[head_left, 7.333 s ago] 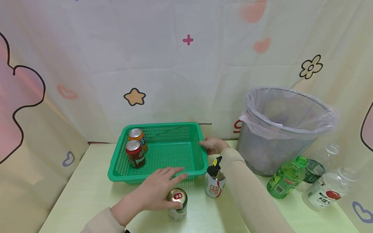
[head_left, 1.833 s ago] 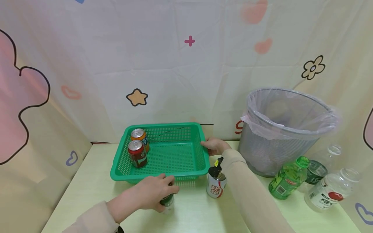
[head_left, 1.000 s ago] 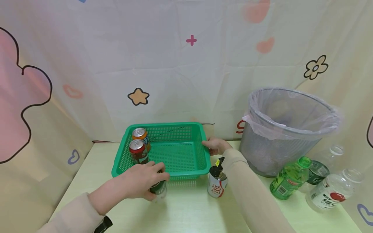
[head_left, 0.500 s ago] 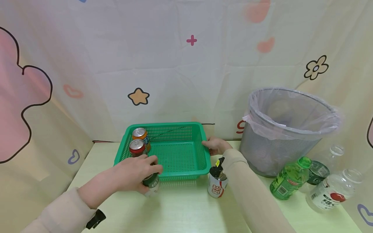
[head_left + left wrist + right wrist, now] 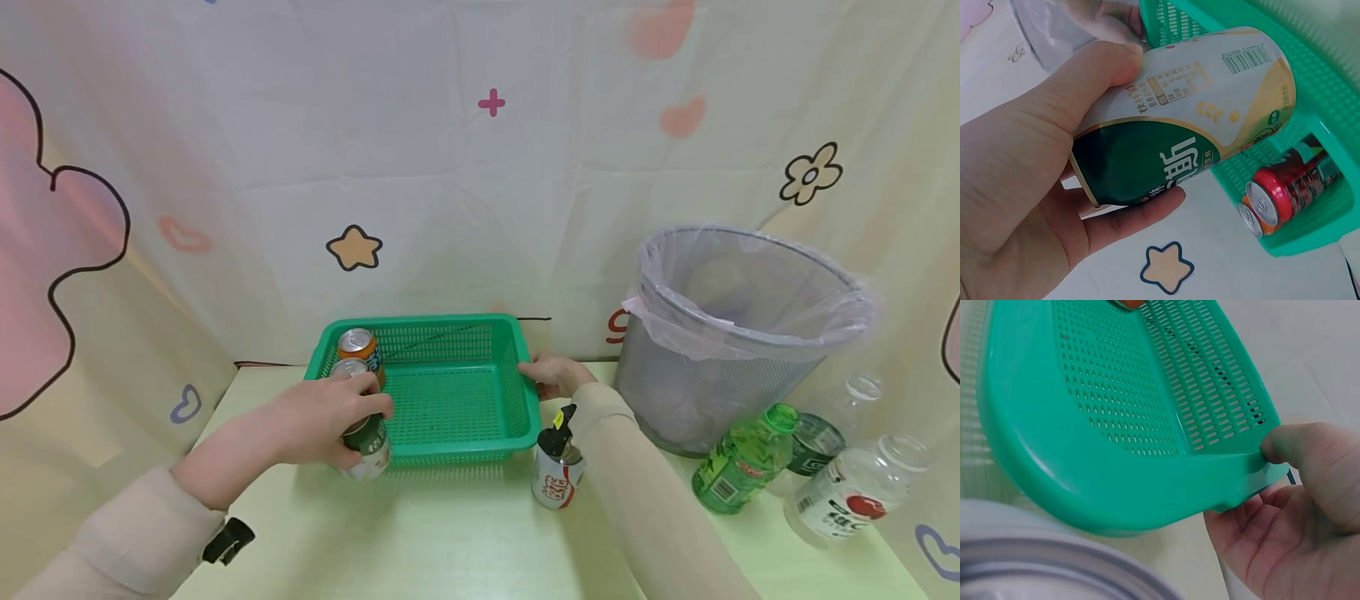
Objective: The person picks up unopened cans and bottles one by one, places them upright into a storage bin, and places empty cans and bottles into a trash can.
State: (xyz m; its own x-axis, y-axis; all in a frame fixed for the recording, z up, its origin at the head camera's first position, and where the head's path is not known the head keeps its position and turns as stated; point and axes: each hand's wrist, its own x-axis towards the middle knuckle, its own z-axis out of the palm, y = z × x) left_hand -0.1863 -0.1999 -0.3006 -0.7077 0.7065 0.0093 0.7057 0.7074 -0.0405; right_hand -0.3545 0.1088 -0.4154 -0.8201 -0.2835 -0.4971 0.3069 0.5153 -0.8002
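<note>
a green-white-gold metal can (image 5: 1179, 106) tilts in my left hand's (image 5: 322, 417) grip at the near rim of a rectangular green plastic basket (image 5: 465, 450), seemingly not yet inside; my right hand (image 5: 553, 375) pinches its right rim. already in: orange metal can (image 5: 357, 342), red metal can (image 5: 1288, 190). left outside: white-red metal can (image 5: 555, 483).

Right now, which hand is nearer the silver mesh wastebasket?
Right. The right hand grips the green plastic basket just left of the wastebasket; the left hand holds a green-and-white metal can, farther left.
</note>
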